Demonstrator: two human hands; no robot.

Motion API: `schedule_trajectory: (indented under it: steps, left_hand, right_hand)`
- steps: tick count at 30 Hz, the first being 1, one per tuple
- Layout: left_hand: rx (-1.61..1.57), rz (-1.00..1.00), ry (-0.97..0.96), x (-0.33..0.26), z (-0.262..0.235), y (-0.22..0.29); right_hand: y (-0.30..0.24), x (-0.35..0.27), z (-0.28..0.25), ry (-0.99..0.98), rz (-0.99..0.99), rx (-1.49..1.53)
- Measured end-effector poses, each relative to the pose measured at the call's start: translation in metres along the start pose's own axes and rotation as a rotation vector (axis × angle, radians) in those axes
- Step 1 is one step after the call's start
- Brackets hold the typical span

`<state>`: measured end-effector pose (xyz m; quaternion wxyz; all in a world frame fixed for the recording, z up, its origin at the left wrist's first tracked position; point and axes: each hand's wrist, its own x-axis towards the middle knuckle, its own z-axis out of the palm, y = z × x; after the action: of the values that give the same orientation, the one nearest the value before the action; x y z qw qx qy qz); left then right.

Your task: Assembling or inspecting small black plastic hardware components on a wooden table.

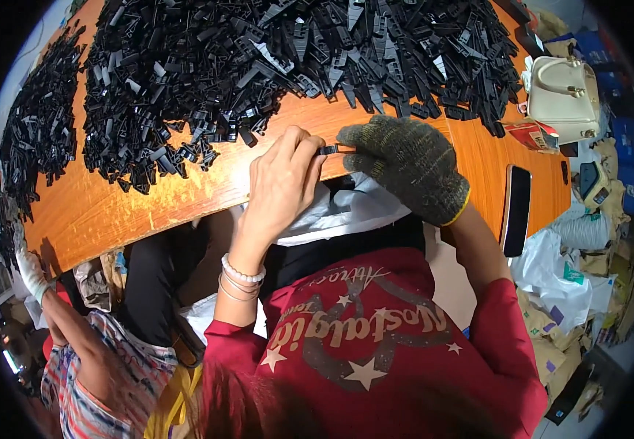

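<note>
The table has an orange-brown wooden top, scuffed pale along its near edge. Black plastic pieces heap across its far side. Over that near edge, the bare left hand and gloved right hand pinch a small black part between them. A phone and cream handbag lie right; blue crates stand beyond.
</note>
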<state>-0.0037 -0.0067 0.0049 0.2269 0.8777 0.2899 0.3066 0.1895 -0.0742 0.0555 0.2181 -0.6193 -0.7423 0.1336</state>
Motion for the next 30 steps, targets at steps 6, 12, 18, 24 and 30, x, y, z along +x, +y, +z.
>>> schedule_trajectory:
  steps: [6, 12, 18, 24, 30]
  left_hand:
    - [-0.011, -0.018, -0.016, -0.001, 0.000, 0.000]
    - [-0.041, 0.018, -0.001, -0.002, 0.000, -0.004]
    - [-0.098, -0.042, -0.054, 0.000, -0.001, -0.004]
    - [-0.078, -0.014, -0.011, -0.003, 0.001, -0.008]
    - [-0.504, -0.157, 0.101, -0.008, -0.003, -0.007]
  right_hand:
    - [0.001, 0.017, 0.005, -0.215, -0.081, -0.135]
    - [-0.009, 0.040, -0.001, -0.443, -0.107, -0.243]
    - [0.006, 0.031, 0.017, -0.355, -0.215, -0.172]
    - [0.001, 0.030, 0.013, -0.201, -0.399, -0.281]
    - [0.011, 0.002, 0.015, -0.114, -0.174, 0.127]
